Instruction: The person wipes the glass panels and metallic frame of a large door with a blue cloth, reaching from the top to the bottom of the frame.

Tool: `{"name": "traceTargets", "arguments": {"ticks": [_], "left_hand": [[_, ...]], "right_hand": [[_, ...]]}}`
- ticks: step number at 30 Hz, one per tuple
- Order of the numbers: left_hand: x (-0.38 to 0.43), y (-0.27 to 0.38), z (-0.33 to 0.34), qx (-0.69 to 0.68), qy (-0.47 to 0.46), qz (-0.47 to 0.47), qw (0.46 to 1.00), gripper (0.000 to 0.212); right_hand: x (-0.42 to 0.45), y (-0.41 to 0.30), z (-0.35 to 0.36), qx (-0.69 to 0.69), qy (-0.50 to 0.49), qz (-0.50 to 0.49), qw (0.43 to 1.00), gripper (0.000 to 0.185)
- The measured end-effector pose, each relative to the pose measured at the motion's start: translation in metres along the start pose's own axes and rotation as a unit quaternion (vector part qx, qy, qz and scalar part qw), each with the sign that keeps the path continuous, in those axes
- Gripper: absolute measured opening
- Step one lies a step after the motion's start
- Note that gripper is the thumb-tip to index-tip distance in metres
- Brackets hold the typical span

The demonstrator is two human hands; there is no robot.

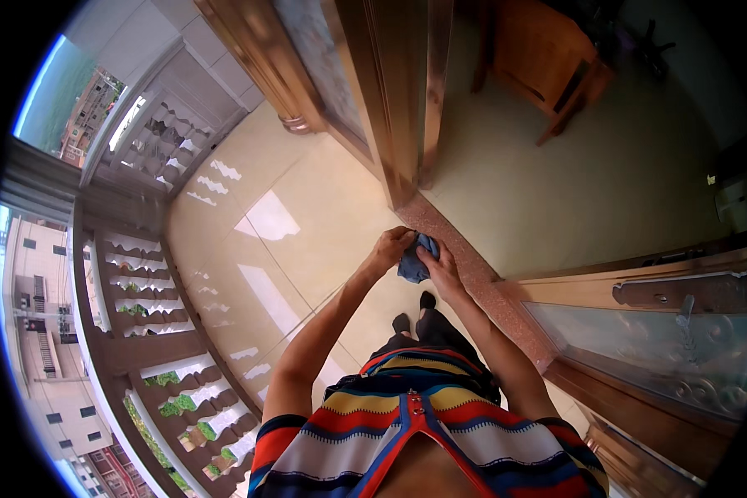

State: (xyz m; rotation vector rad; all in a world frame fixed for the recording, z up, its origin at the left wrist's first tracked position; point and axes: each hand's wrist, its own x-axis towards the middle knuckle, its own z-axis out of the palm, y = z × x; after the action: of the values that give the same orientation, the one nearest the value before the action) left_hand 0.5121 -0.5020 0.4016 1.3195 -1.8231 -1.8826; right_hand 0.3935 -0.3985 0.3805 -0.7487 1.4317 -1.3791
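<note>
A crumpled blue-grey cloth [413, 266] is bunched up between my two hands, out in front of my body. From the left, my left hand [391, 248] grips its upper edge with bent fingers. My right hand [443, 264] holds the other side, the thumb pressed on top of the folds. Both forearms reach forward from the short sleeves of a striped shirt [361, 429]. Below the cloth my feet in dark shoes [427, 300] stand on the tiled floor [324, 249], beside a reddish stone threshold [454, 243].
A balustrade [149, 336] with turned balusters runs along the left; buildings lie beyond. Ahead stands a wooden door frame [380, 93]. On the right is an open door [647, 336] with a glass panel and metal handle [685, 311]. Inside the room stands a wooden chair [541, 56].
</note>
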Motion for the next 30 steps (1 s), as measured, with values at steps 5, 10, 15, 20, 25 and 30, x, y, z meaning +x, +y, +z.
{"name": "traceTargets", "arguments": {"ticks": [5, 10, 15, 20, 25, 30], "left_hand": [[0.056, 0.045, -0.070, -0.052, 0.138, 0.039, 0.988, 0.037], [0.093, 0.132, -0.134, -0.039, 0.262, 0.216, 0.940, 0.032], [0.118, 0.217, -0.169, 0.043, 0.392, 0.407, 0.824, 0.039], [0.142, 0.245, -0.183, 0.239, 0.422, 0.516, 0.706, 0.061], [0.175, 0.240, -0.195, 0.282, 0.335, 0.626, 0.645, 0.062], [0.203, 0.242, -0.194, 0.307, 0.313, 0.668, 0.601, 0.060]], "right_hand": [[0.097, -0.006, 0.036, 0.083, 0.031, 0.029, 0.996, 0.045], [0.186, -0.096, 0.086, 0.072, 0.109, -0.159, 0.979, 0.049], [0.253, -0.189, 0.126, 0.032, 0.211, -0.381, 0.900, 0.048], [0.283, -0.194, 0.136, -0.232, 0.325, -0.480, 0.781, 0.037], [0.311, -0.101, 0.145, -0.135, 0.382, -0.412, 0.816, 0.039], [0.325, -0.008, 0.154, -0.077, 0.437, -0.291, 0.847, 0.040]]}}
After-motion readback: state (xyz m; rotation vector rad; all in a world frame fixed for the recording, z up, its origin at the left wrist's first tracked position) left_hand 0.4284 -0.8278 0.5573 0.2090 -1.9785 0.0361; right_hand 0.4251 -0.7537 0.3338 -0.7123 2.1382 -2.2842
